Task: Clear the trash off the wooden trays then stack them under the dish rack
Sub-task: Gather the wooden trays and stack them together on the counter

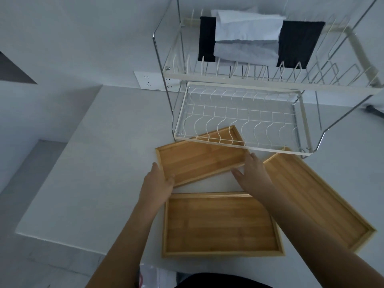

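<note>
Three bare wooden trays lie on the white counter. The far tray (199, 159) sits at an angle, its far end reaching under the lower shelf of the white wire dish rack (239, 119). My left hand (160, 183) holds that tray's near left corner. My right hand (252, 173) grips its near right edge, fingers over the rim. A second tray (220, 225) lies nearest me, between my forearms. The third tray (315, 198) lies slanted to the right, partly covered by my right forearm. No trash shows on any tray.
Black and white cloths (249, 38) lie on the rack's upper shelf. A wall socket (148, 80) sits behind the rack at the left. The counter's left edge (58, 183) drops to a lower grey ledge. A clear plastic bag (149, 275) shows at the bottom.
</note>
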